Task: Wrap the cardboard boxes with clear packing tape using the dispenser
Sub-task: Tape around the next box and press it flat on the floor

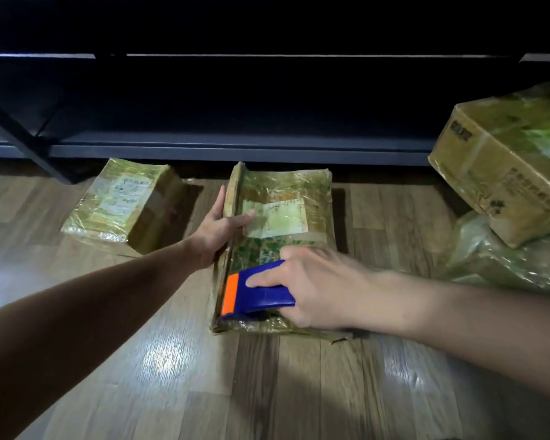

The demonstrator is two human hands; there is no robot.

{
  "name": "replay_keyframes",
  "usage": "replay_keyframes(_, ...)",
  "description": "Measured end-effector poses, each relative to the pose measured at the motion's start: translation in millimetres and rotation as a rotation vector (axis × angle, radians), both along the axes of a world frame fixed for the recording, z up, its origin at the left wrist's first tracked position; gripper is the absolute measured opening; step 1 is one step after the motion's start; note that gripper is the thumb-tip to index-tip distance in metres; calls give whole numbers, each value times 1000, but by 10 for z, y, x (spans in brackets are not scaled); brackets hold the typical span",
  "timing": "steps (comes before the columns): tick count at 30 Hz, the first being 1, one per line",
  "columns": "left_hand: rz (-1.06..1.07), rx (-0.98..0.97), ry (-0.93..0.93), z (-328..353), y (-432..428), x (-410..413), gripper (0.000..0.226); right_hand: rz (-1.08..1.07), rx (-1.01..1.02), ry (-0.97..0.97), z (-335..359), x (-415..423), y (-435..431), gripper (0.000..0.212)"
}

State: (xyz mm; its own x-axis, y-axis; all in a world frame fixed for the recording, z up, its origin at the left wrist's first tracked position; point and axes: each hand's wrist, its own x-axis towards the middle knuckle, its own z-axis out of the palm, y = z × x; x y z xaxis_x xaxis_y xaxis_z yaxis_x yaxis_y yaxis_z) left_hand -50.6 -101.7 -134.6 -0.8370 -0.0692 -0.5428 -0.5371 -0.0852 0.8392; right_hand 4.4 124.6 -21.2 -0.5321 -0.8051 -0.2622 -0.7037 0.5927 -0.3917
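A flat cardboard box (286, 198), glossy with clear tape and bearing a pale label, lies on the wooden floor in the middle of the view. My left hand (221, 228) holds its left edge, thumb on top and fingers along the side. My right hand (311, 285) grips a blue tape dispenser (261, 292) with an orange front, which rests on the near part of the box's top. The tape roll itself is hidden under my hand.
A smaller taped box (124, 206) lies to the left on the floor. At the right, a large taped box (505, 166) sits tilted on another wrapped parcel (502, 265). A dark shelf unit (235, 147) runs along the back. Bare wooden floor (267, 376) lies near me.
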Motion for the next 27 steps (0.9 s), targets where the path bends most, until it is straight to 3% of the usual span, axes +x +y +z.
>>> replay_keyframes(2,-1,-14,-19,-79,-47,7,101,30,28,-9,-33,4,-151,54)
replay_keyframes(7,1,-17,35,-116,-116,33,59,38,43,-60,-140,-74,-228,54)
replay_keyframes(14,27,-26,55,-202,-206,28,69,-7,87,-161,-168,-262,635,56)
replay_keyframes(17,61,-47,39,-238,-256,2,72,-56,152,-114,-147,-361,1119,55)
replay_keyframes(21,71,-94,31,-198,-228,-28,69,-58,103,-91,-227,-392,1123,56)
replay_keyframes(23,36,-278,66,-140,-235,-33,81,-46,82,-102,-258,-427,1071,60)
replay_keyframes(25,-81,-650,86,9,-158,-73,101,-40,68,-89,-281,-430,1076,58)
replay_keyframes(27,-226,-1003,109,200,145,-168,105,-38,63,-83,-310,-385,1097,55)
